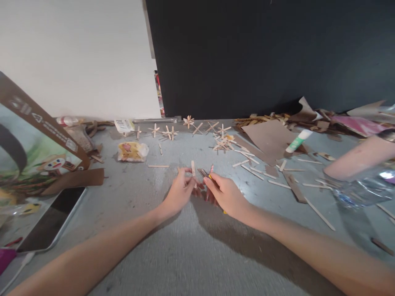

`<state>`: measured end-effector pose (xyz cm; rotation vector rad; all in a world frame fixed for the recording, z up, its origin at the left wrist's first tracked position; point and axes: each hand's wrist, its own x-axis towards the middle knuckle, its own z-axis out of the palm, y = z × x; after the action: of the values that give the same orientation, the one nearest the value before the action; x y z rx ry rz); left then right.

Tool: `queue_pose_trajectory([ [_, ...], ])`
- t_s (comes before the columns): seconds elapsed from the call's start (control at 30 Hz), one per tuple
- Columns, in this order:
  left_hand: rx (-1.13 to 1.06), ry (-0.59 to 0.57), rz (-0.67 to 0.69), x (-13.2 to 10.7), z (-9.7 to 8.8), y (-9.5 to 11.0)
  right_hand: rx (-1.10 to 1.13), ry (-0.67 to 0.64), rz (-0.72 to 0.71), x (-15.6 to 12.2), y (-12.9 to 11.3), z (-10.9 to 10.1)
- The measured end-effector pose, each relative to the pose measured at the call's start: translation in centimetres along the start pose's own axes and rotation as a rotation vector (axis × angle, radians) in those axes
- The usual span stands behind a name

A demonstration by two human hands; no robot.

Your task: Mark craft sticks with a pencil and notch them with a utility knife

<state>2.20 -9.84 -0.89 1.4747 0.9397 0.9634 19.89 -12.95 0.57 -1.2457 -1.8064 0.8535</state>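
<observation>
The left hand (pixel 180 191) was closed in a pinch on a pale, flat wooden stick (pixel 193 167), whose upper end projected beyond the fingertips. The right hand (pixel 226 195) was clamped around a slim cutter knife with yellow parts (pixel 203 173), its blade end angled toward the stick and just beside it. This arrangement appeared to leave the stick's end exposed to the blade and the handle braced in the palm.

Outward from the left hand, a single loose pale wooden stick (pixel 159 166) lay just beyond it, and a black-screened smartphone (pixel 52 222) lay well to its left. Beyond both hands, star-shaped wooden stick assemblies (pixel 170 132) stood in a row, probably set back to avoid being knocked. Scattered pale wooden sticks (pixel 253 172) limited travel to the right hand's right. The grey tabletop (pixel 148 263) gave both forearms room nearer the body; a black upright panel (pixel 271 57) bounded forward reach.
</observation>
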Motion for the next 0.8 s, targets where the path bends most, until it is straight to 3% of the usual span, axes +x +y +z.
queue_pose_trajectory([
  [0.17, 0.054, -0.028, 0.023, -0.18, 0.02, -0.11, 0.128, -0.096, 0.163, -0.35, -0.09, 0.32],
  [0.53, 0.123, -0.021, 0.004, -0.57, 0.26, 0.49, 0.066, -0.147, 0.196, -0.36, -0.98, -0.13],
  [0.8, 0.302, 0.024, 0.089, -0.6, 0.32, 0.42, 0.023, -0.136, 0.194, -0.5, -0.78, -0.11],
])
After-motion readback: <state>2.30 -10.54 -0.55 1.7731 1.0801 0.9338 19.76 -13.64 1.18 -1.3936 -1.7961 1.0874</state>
